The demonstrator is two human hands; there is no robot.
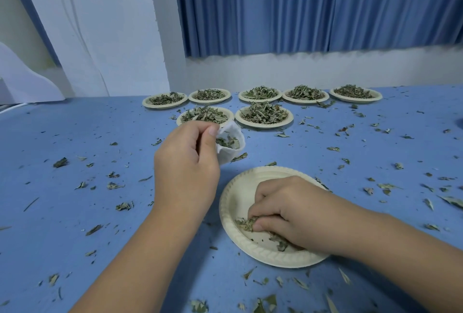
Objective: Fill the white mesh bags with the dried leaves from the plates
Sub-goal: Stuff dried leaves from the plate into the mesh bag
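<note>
There, leaves [246, 223] beneath right fingers [266, 226].

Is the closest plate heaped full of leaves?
No, the closest plate is mostly bare, with just a few leaves under the right hand.

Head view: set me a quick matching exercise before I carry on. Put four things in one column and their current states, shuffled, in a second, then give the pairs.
Things
1. white mesh bag
2. near plate
3. far plates
4. right hand

States
A. heaped with dried leaves
B. held at its rim by the left hand, some leaves inside
C. nearly empty, only a few leaves on it
D. fingers curled over leaves on the near plate

Pairs: 1-B, 2-C, 3-A, 4-D
</note>
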